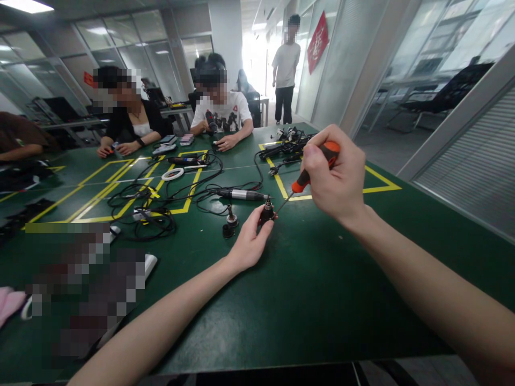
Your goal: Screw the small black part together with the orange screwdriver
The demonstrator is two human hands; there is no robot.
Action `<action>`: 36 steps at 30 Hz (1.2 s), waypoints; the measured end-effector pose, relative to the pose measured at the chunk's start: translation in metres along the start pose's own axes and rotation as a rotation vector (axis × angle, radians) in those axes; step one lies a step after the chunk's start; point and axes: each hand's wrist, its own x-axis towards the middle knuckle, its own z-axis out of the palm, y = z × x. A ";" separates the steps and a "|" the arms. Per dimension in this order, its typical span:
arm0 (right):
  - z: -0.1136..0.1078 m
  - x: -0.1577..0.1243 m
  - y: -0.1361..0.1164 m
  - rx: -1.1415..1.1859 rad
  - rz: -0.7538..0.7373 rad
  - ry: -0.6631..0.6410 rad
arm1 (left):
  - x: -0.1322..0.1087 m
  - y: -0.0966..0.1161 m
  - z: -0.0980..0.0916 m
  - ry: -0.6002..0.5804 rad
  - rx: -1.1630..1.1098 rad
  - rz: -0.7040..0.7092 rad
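My right hand (338,179) is wrapped round the orange and black handle of a screwdriver (298,184). Its thin shaft slants down to the left, and the tip meets the side of a small black part with a metal collar (267,213). That part is pinched upright between the thumb and fingers of my left hand (252,238), just above the table. Whether the tip sits in a screw is too small to tell. Left of my left hand stand a metal-and-black fitting (232,217) and a short black cap (228,231). Behind lies a silver and black pen-shaped power tool (241,194).
The green table (322,300) carries yellow tape outlines. Tangled black cables (161,214), a white ring (173,174) and another dark tool (187,160) lie left; a cable heap (289,143) lies behind my right hand. Co-workers sit across the table, one holding a dark power tool (211,121).
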 end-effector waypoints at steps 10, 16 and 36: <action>0.001 0.000 0.004 -0.017 -0.001 -0.007 | 0.001 0.001 0.000 0.010 0.012 0.008; 0.000 0.000 0.002 -0.040 -0.011 -0.008 | 0.002 0.003 0.000 0.023 0.020 0.008; 0.002 -0.003 0.000 -0.037 -0.024 0.021 | -0.001 0.003 0.001 0.017 0.006 -0.020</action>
